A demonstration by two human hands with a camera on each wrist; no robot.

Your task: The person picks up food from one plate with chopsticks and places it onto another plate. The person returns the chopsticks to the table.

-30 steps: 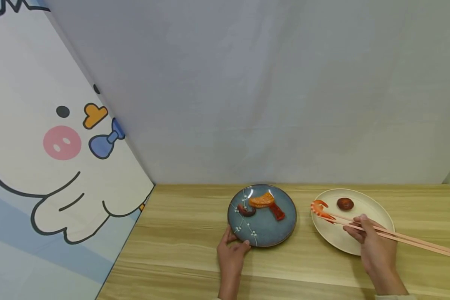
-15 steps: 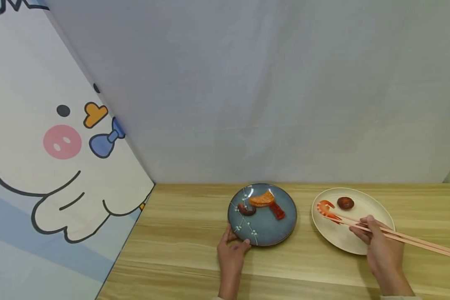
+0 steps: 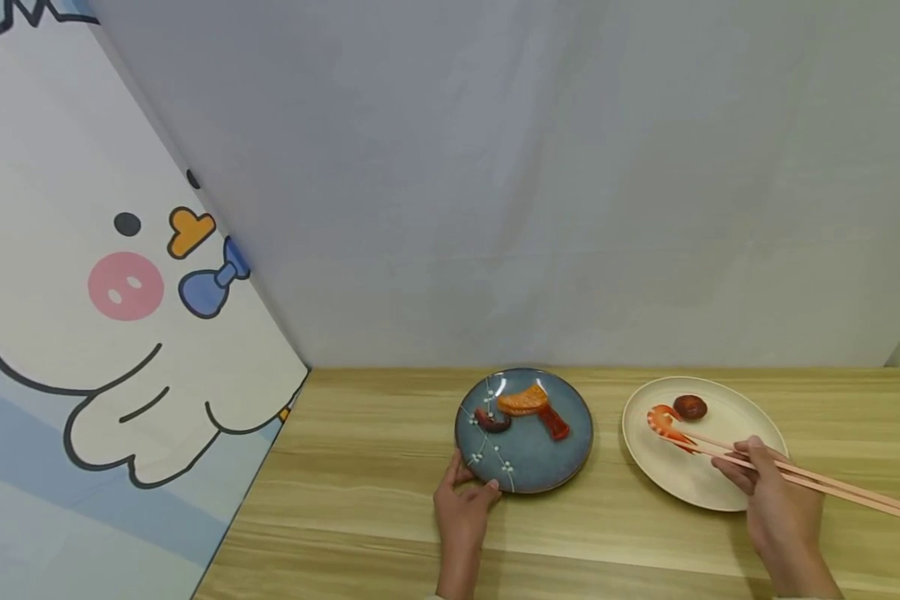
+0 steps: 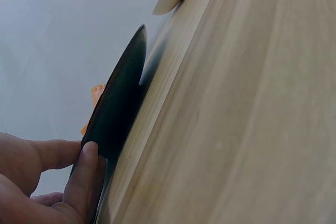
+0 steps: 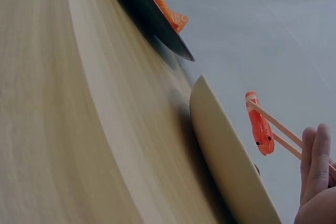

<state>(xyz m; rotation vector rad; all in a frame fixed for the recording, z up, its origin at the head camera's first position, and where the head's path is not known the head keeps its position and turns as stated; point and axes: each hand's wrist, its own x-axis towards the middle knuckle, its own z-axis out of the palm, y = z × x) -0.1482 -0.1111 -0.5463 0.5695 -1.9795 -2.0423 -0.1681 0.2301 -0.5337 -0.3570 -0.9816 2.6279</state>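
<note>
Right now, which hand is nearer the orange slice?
The left hand grips the near edge of the blue plate bearing the orange slice; the right hand, holding chopsticks, is farther, at the cream plate.

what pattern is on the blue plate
The blue plate has a pale blossoming-branch pattern, clearest in the head view.

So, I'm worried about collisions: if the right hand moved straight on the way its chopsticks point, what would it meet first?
Leading with the prawn in its chopsticks, the right hand would probably reach the blue plate first, though height is hard to judge and the prawn may pass over it.
</note>
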